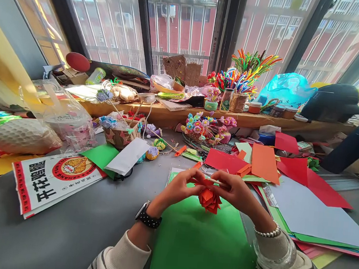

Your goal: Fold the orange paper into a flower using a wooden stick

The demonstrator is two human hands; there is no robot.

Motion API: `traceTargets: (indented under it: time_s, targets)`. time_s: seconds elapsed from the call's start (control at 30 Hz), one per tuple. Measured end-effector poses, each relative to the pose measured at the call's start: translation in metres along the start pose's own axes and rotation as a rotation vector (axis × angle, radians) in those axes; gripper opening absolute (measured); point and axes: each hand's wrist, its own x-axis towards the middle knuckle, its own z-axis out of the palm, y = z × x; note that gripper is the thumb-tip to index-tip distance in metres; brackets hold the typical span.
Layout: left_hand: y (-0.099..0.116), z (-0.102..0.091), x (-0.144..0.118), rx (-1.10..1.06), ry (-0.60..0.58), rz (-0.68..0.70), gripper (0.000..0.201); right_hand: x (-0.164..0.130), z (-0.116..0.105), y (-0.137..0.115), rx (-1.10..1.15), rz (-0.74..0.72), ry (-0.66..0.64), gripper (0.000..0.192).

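Note:
A red-orange folded paper flower (210, 200) is held over the green sheet (200, 246), its petals pointing down towards me. My left hand (183, 188) pinches its far side, thumb and fingertips pressed on the paper. From the other side my right hand (236, 191) grips the flower too, and a thin pale stick-like piece shows beside its fingertips. The fingers hide part of the flower's upper edge.
Red and orange paper sheets (265, 161) lie beyond my right hand, near a stack of white and coloured paper (320, 215). A printed paper bag (57, 182) rests at left. Behind stand a basket of paper flowers (122, 133) and a crowded windowsill (175, 114).

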Motion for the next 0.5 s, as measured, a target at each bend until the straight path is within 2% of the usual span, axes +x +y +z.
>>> traceTargets:
  time_s: [0.13, 0.27, 0.37, 0.5]
  targets:
    - [-0.012, 0.001, 0.003, -0.132, -0.043, -0.145, 0.027, 0.003, -0.004, 0.004, -0.003, -0.025, -0.086, 0.022]
    - [-0.018, -0.001, 0.006, -0.246, -0.096, -0.202, 0.031, 0.005, -0.003, 0.003, 0.051, 0.026, -0.116, 0.024]
    - [-0.017, -0.002, 0.007, -0.238, -0.108, -0.210, 0.031, 0.006, -0.001, 0.003, 0.076, 0.053, -0.120, 0.023]
    - [-0.015, -0.002, 0.008, -0.110, -0.077, -0.163, 0.026, 0.007, 0.001, 0.006, 0.105, 0.053, -0.119, 0.022]
